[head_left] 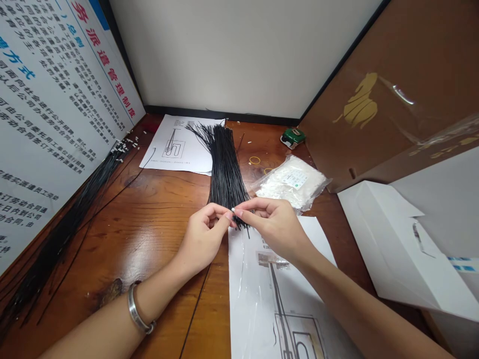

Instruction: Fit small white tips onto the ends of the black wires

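Over the counter [157, 214], keep both wrists low and the pinch light, left hand [204, 234] and right hand [275, 224] turned palm to palm, fingers of each clamped together on a small white tip [232, 210] at the near end of the black wire bundle [224, 164], bag of white parts [294, 182] beyond.

Black wires [225, 167], white bag of parts [294, 182], green tape dispenser [293, 137], reddish-brown wooden table [149, 214].

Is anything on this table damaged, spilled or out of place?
The table has a dark worn blotch near the bracelet, and white crumbs lie scattered beside it. The black wires pinched by the left hand and right hand look undamaged.
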### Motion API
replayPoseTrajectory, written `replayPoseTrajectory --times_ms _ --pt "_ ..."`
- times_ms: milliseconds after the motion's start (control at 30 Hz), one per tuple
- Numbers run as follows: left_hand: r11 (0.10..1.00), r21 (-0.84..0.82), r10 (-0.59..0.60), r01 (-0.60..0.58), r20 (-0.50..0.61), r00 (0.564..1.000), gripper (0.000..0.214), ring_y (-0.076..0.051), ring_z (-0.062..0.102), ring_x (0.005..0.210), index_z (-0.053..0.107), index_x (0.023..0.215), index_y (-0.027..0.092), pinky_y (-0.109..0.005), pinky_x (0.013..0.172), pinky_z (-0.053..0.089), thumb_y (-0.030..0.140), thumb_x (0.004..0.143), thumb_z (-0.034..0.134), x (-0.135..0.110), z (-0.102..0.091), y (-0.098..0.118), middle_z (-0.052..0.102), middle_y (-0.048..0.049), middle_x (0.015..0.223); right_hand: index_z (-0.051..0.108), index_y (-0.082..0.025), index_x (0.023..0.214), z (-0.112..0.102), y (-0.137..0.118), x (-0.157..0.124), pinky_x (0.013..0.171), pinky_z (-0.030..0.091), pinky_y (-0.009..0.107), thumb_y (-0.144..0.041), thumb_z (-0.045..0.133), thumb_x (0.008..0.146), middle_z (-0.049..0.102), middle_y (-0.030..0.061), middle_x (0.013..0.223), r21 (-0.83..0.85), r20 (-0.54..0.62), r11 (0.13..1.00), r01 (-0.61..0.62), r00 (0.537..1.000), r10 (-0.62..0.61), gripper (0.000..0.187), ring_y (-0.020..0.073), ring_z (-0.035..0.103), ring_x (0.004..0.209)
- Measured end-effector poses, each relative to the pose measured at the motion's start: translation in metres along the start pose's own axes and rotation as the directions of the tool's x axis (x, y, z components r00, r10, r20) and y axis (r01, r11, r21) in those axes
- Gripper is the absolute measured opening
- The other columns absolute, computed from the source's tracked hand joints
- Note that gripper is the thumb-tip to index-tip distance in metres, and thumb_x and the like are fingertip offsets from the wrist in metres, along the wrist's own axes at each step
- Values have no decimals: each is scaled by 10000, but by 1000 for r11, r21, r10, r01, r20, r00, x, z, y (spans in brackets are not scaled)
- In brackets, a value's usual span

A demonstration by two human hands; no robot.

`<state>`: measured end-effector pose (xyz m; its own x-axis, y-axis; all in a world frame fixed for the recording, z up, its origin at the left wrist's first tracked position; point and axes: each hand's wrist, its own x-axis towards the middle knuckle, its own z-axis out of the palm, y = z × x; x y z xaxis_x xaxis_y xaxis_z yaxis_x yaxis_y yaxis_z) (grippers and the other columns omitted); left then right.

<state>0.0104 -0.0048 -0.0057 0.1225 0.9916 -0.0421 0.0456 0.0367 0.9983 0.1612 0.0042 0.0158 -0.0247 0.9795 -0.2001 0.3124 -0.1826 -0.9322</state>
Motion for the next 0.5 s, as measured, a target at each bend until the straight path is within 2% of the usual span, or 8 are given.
replayPoseTrajectory --times_ms 167,500 --pt "1000 1 1 -1 7 1000 144 -130 618 686 612 727 154 -236 666 477 243 833 574 0 1 -1 664 -18 705 702 -153 718 1 -2 -1 392 162 239 -337 669 708 344 -83 379 -38 -36 998 55 998 -56 187 64 242 374" --pt "1000 -14 -4 4 1 1000 135 -136 616 684 612 728 157 -240 657 485 243 826 576 0 1 0 659 -20 699 712 -176 712 3 6 -3 425 255 248 -288 657 729 361 -77 404 -182 -107 963 200 969 -222 126 80 304 405"
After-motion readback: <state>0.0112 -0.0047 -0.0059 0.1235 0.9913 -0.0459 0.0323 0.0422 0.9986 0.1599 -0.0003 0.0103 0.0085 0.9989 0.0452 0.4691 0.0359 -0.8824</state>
